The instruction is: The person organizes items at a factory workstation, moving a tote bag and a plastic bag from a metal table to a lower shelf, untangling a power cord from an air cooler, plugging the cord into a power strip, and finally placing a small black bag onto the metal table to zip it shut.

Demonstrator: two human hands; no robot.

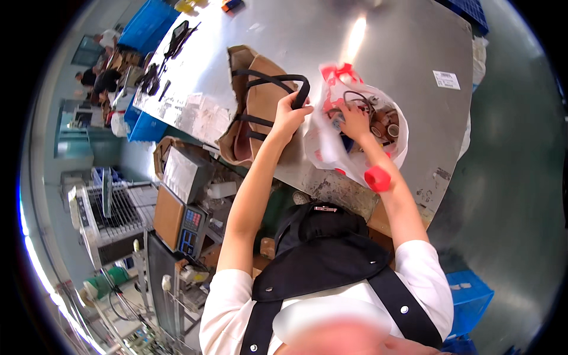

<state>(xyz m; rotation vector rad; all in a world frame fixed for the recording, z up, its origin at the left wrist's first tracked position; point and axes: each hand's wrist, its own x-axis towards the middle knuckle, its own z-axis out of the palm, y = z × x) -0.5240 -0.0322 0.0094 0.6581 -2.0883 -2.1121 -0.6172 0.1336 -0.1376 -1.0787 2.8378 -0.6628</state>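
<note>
My left hand (288,118) is closed round a thick black handle (303,89) of a brown bag (264,65), which stands with its mouth toward me on the metal table. More black straps cross the bag's side. To its right sits an opened white plastic bag (393,112) with red handles, filled with cables, brown rolls and other small items. My right hand (355,123) reaches into that bag, fingers down among the contents; their tips are hidden, so their grip is unclear. One red handle (377,178) lies over my right forearm.
The metal table (408,41) bears a white label (446,80) at the right and black cables (155,74) at the far left. A weighing scale (177,222) stands left of me. Blue crates (470,299) are on the floor. Several people are in the background.
</note>
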